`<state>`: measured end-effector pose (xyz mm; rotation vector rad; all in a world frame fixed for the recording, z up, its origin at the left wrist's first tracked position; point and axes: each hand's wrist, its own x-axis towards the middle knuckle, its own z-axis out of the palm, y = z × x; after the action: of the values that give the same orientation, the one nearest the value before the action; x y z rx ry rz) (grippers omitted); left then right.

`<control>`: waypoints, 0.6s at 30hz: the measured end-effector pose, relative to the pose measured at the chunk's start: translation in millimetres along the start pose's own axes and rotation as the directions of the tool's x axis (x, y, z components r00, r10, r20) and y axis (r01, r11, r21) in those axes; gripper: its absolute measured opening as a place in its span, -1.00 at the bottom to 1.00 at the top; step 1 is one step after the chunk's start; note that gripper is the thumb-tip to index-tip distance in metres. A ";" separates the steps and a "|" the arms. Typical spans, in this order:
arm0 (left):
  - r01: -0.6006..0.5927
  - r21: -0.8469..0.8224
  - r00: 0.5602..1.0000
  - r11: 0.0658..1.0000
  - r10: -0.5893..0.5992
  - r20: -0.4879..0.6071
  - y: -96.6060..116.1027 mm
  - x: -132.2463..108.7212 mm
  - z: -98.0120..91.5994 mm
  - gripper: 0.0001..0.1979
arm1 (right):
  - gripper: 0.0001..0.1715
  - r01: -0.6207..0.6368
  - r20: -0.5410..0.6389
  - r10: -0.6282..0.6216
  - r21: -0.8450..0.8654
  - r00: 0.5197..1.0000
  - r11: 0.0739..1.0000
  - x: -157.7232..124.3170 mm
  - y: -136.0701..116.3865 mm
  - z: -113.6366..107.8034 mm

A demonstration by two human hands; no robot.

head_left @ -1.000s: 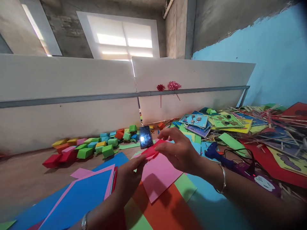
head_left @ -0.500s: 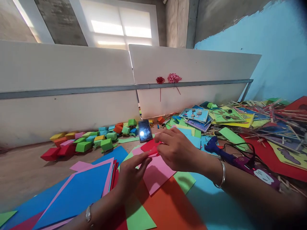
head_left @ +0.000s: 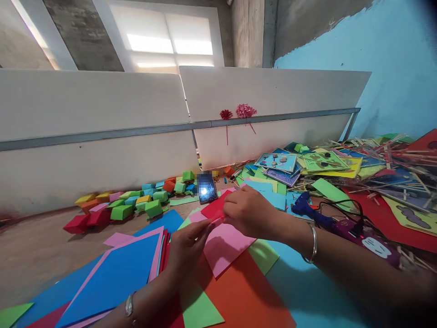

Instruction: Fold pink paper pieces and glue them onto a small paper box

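Between my two hands is a small piece of red paper (head_left: 215,206), with a pinkish edge along its near side. My left hand (head_left: 191,239) pinches the near edge with thumb and fingers. My right hand (head_left: 251,210) has its fingers closed on the right side of the same piece and partly covers it. Below the hands lies a pink paper sheet (head_left: 227,248), overlapping green sheets and an orange sheet (head_left: 246,291). A blue paper stack (head_left: 116,269) with pink and red layers lies to the left of my left hand.
Coloured paper blocks (head_left: 123,212) stand at the back left, near a phone (head_left: 206,193). To the right are a blue glue gun (head_left: 309,209), a purple device (head_left: 368,243) with a black cord, picture cards (head_left: 276,162) and many thin sticks. Two paper flowers (head_left: 246,110) hang on the rail.
Both hands stay on the red paper. My right hand has shifted slightly, its fingers more curled over the paper's right side. The view has tilted a little.
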<state>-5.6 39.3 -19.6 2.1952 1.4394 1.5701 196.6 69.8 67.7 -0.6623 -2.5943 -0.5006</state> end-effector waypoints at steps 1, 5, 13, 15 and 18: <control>-0.009 -0.002 1.000 1.000 0.009 -0.001 1.3 -0.7 -0.1 -0.79 | -0.83 -0.010 -0.015 0.009 -0.022 1.000 1.000 0.2 -0.2 2.3; -0.033 -0.008 0.999 0.999 0.033 -0.015 3.5 -3.6 0.5 -0.84 | -0.83 -0.029 -0.065 0.026 -0.035 0.998 0.999 0.1 -0.8 8.6; 0.024 -0.114 1.000 0.993 -0.026 -0.012 5.6 -4.3 4.8 -0.82 | -0.83 -0.018 -0.075 0.018 -0.002 0.997 1.000 0.0 -4.9 11.6; 0.039 -0.168 0.999 0.985 -0.043 -0.018 6.2 -4.5 4.1 -0.82 | -0.83 -0.017 -0.076 0.017 0.001 0.997 1.000 -0.5 -6.0 12.7; 0.050 -0.210 0.998 0.976 -0.055 -0.017 6.1 -4.6 2.3 -0.85 | -0.84 -0.021 -0.076 0.023 0.019 0.997 1.000 -1.2 -6.6 14.6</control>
<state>-0.1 33.6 -20.6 2.0108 1.2608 1.6511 189.7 70.3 53.2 -0.6526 -2.5150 -0.4849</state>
